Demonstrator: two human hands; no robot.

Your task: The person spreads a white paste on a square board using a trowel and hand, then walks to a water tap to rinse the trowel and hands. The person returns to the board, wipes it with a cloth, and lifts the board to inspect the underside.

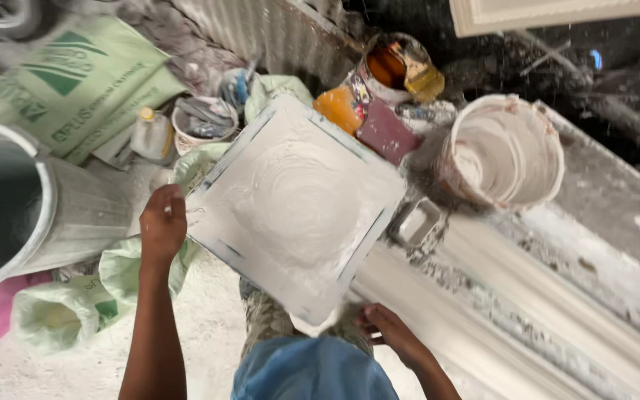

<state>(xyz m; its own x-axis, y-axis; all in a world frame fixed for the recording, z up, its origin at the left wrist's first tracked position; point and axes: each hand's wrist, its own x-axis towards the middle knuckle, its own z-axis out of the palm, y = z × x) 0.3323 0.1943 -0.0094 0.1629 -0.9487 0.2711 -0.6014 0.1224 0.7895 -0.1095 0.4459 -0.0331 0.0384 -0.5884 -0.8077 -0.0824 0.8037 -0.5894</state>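
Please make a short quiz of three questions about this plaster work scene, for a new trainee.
1. True or false: the left hand grips the left edge of the square plaster-filled mould.
2. Which lies right of the mould? A) white plaster-caked bucket B) green sack C) metal bin
3. Where does the right hand touch the mould?

Key: 1 true; 2 A; 3 at its lower corner, near the person's body.
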